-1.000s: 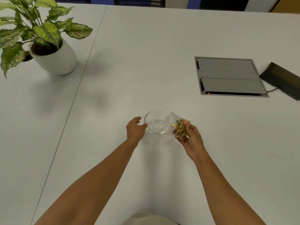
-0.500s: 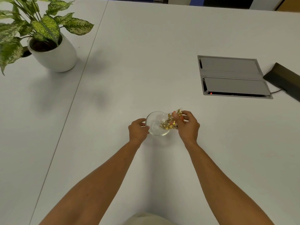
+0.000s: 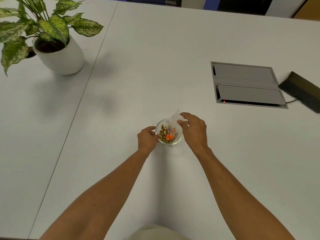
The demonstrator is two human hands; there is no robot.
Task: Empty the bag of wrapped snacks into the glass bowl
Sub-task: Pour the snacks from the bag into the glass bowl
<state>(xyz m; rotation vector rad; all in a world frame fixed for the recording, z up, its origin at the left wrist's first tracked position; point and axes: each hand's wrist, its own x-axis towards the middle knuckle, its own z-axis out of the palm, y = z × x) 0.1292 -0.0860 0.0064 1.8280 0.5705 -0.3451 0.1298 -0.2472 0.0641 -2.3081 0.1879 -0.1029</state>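
A small glass bowl stands on the white table in front of me. Gold-wrapped and orange-wrapped snacks lie inside it. My left hand grips the bowl's left rim. My right hand pinches a clear plastic bag by its bottom end, upside down, with its mouth pointing into the bowl. The bag looks nearly empty; I cannot tell whether a snack is still inside.
A potted plant in a white pot stands at the far left. A grey cable hatch is set into the table at the right, with a dark box and its cable beside it.
My right hand tipped the bag up over the bowl, and the snacks dropped from the bag into it. My left hand closed on the bowl's rim.
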